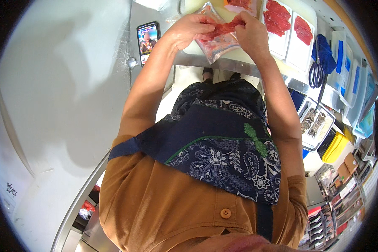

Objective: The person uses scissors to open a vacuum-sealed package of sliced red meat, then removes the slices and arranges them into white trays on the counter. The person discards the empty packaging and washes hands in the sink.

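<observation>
Between my two hands a slice of raw red meat (222, 30) is stretched out. My left hand (189, 29) pinches its left end, and my right hand (251, 34) grips the right end. Right below the slice lies a clear plastic bag (217, 52), smeared red inside, on a pale cutting board (189, 50). To the right of my right hand stands a white tray (274, 47) with slices of raw meat (276, 18) laid flat. Beside it, a second white tray (294, 53) carries a smaller portion of meat (303, 30).
A smartphone (148, 42) with a lit screen lies left of the board. At right are a blue cloth (324, 53), a coiled dark cable (316, 75) and clear plastic bins (349, 72). Lower down sit a white tray of dark food pieces (315, 121) and a yellow lid (335, 147).
</observation>
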`<state>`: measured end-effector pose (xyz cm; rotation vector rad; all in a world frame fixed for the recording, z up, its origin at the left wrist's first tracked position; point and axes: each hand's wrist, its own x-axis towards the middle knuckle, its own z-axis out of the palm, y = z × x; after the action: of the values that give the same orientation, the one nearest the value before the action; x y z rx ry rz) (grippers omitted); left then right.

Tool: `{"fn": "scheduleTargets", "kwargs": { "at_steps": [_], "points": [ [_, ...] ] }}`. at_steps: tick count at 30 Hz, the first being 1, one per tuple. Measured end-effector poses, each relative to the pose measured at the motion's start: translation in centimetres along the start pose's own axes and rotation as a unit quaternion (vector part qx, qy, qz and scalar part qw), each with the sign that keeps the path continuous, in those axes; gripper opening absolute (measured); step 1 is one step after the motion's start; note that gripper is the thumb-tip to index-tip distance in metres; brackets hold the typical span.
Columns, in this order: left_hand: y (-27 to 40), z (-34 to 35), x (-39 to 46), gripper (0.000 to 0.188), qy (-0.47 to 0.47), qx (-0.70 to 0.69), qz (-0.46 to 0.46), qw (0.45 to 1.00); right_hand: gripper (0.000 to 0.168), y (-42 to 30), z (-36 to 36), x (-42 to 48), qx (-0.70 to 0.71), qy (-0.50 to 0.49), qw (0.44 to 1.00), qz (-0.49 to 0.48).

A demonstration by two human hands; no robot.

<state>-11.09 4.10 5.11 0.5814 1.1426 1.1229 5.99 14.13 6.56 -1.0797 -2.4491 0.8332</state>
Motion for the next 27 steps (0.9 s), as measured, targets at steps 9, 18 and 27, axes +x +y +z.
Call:
{"fn": "scheduleTargets", "kwargs": {
  "at_steps": [9,18,27],
  "points": [
    [0.9,7.1,3.7,0.015,0.023,0.038,-0.008,0.999,0.015,5.6,-5.4,-3.6,0.11,0.078,0.989,0.063],
    [-1.2,16.5,12.5,0.022,-0.019,0.429,0.162,0.888,0.017,13.3,-10.5,-6.1,0.005,0.162,0.969,0.188],
    [-1.9,20.5,19.1,0.022,0.015,0.612,0.23,0.756,0.019,18.2,-11.2,-3.0,-0.094,0.148,0.97,0.17]
  ]
}}
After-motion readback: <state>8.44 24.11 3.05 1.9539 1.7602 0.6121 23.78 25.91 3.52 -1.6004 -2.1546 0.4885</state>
